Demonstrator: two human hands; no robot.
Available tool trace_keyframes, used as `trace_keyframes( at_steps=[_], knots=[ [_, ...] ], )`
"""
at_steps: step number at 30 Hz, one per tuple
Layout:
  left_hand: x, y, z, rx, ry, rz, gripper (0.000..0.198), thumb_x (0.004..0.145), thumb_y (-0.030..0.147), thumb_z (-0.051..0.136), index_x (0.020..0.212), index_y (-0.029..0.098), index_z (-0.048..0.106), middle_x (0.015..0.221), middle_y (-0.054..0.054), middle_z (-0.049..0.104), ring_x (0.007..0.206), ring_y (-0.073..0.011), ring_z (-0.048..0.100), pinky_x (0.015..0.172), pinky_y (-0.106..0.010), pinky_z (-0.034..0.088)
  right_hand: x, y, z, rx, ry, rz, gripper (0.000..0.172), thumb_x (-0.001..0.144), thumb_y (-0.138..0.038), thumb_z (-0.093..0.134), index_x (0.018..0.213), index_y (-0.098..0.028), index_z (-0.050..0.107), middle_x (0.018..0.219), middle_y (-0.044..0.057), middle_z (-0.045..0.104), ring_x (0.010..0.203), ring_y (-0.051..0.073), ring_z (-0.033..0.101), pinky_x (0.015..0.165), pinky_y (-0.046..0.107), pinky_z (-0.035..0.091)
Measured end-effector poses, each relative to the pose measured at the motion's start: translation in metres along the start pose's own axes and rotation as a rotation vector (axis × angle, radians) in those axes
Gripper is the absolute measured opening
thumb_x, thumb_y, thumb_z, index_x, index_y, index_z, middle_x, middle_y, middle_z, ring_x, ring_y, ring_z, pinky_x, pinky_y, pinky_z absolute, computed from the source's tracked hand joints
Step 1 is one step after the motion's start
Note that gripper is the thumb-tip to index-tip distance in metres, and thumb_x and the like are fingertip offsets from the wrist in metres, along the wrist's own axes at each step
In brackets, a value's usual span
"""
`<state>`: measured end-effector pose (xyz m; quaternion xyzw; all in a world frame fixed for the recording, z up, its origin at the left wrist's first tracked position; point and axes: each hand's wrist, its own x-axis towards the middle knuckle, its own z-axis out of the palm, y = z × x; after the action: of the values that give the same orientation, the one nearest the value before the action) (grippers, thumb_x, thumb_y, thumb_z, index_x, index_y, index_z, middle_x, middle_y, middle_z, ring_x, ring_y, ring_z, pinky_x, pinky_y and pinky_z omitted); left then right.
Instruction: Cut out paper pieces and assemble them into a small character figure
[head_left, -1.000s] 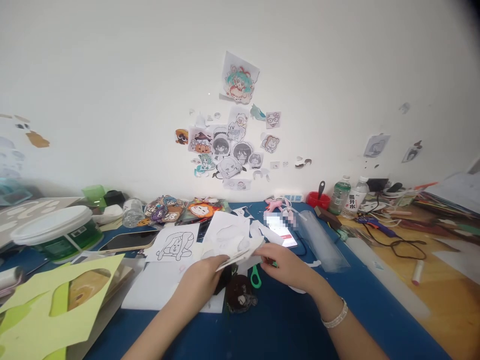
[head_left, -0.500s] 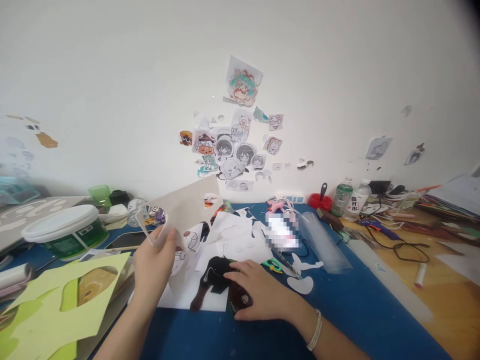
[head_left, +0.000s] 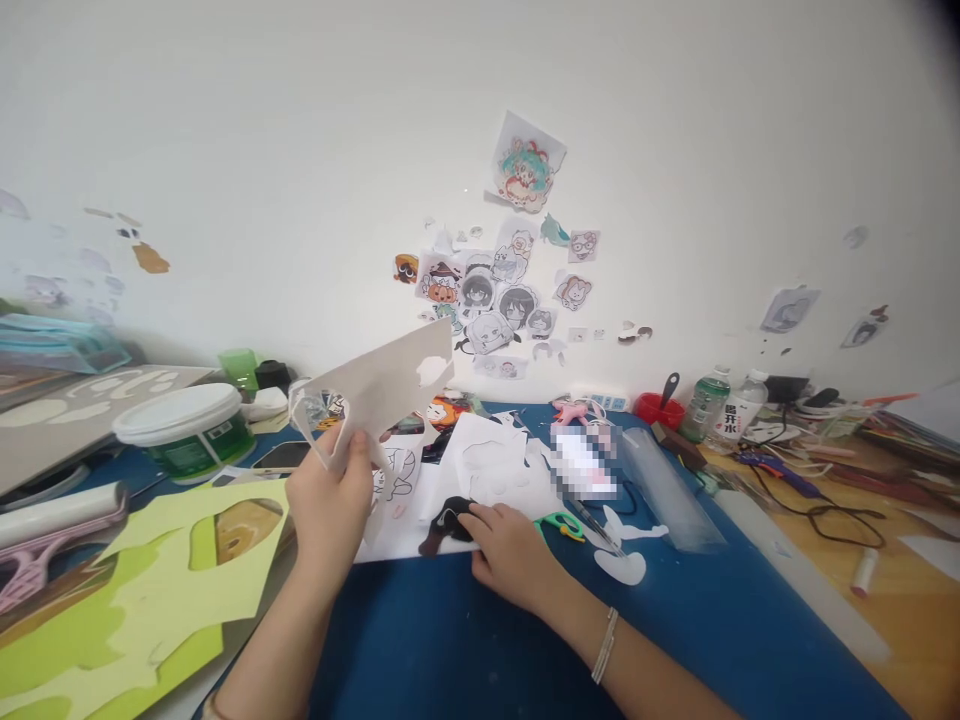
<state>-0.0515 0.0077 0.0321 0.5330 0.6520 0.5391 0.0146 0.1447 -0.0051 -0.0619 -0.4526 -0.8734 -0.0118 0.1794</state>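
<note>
left of the green scissors [head_left: 562, 519], our left hand [head_left: 334, 495] pinches a raised cut-out sheet [head_left: 381, 385]; our right hand [head_left: 514, 550], half-curled over the black piece [head_left: 448, 523], hides its grip. tugging could tear the sheet's thin strip.

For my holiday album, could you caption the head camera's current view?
Over a blue tabletop, the left hand holds up a cut-out sheet while the right hand lies by a dark piece.

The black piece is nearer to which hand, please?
Right: the right hand is at the black piece, on its right; the left hand is farther off, leftward.
</note>
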Motion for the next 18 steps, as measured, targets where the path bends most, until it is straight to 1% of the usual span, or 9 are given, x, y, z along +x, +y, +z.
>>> trace_keyframes(
  at_steps=[4,8,10,12,14,16,18],
  knots=[
    [0.001,-0.003,0.0,0.021,0.028,0.027,0.025,0.083,0.033,0.041,0.089,0.024,0.063,0.061,0.002,0.063,0.069,-0.0202,0.06,0.061,-0.027,0.039,0.009,0.007,-0.013,0.128,-0.008,0.035,0.039,0.08,-0.015,0.043,0.117,-0.02,0.054,0.111,0.006,0.061,0.094,0.021,0.054,0.08,0.033,0.045],
    [0.002,-0.005,0.0,0.038,0.072,0.031,0.024,0.082,0.032,0.041,0.09,0.024,0.063,0.06,0.002,0.062,0.071,-0.0211,0.06,0.062,-0.027,0.039,0.008,0.016,-0.023,0.273,-0.041,0.042,0.037,0.083,-0.019,0.046,0.119,-0.022,0.052,0.115,0.003,0.06,0.1,0.02,0.052,0.086,0.032,0.042],
    [0.002,-0.004,0.0,0.061,0.077,0.038,0.025,0.083,0.032,0.04,0.089,0.024,0.063,0.059,0.002,0.061,0.071,-0.0214,0.06,0.061,-0.028,0.039,0.004,0.019,-0.026,0.344,-0.084,0.037,0.041,0.08,-0.028,0.055,0.121,-0.023,0.051,0.121,0.004,0.055,0.107,0.022,0.048,0.091,0.034,0.04],
    [0.001,-0.002,-0.001,0.076,0.06,0.049,0.026,0.083,0.032,0.039,0.088,0.024,0.064,0.061,0.001,0.062,0.069,-0.0211,0.059,0.061,-0.028,0.039,0.0,0.021,-0.028,0.409,-0.151,0.035,0.053,0.074,-0.042,0.063,0.123,-0.025,0.05,0.127,0.004,0.049,0.114,0.025,0.043,0.095,0.038,0.038],
    [0.001,-0.002,0.0,0.086,0.025,0.057,0.027,0.084,0.032,0.038,0.088,0.024,0.064,0.063,0.001,0.062,0.066,-0.0203,0.059,0.059,-0.027,0.039,-0.002,0.02,-0.027,0.465,-0.188,0.065,0.061,0.072,-0.05,0.063,0.126,-0.026,0.046,0.132,0.005,0.042,0.12,0.027,0.037,0.098,0.041,0.035],
    [0.0,-0.004,0.003,0.128,0.001,0.071,0.028,0.084,0.031,0.037,0.09,0.024,0.064,0.064,0.0,0.064,0.064,-0.0204,0.06,0.058,-0.027,0.04,-0.002,0.016,-0.023,0.494,-0.168,0.133,0.061,0.075,-0.049,0.06,0.128,-0.026,0.042,0.134,0.006,0.039,0.122,0.027,0.035,0.099,0.042,0.033],
    [-0.001,-0.008,0.008,0.205,0.011,0.143,0.029,0.082,0.027,0.038,0.098,0.022,0.062,0.071,-0.002,0.067,0.069,-0.0218,0.062,0.06,-0.027,0.041,0.0,0.012,-0.016,0.493,-0.122,0.194,0.057,0.076,-0.042,0.06,0.128,-0.026,0.04,0.131,0.006,0.042,0.12,0.027,0.036,0.098,0.043,0.033]
  ],
)
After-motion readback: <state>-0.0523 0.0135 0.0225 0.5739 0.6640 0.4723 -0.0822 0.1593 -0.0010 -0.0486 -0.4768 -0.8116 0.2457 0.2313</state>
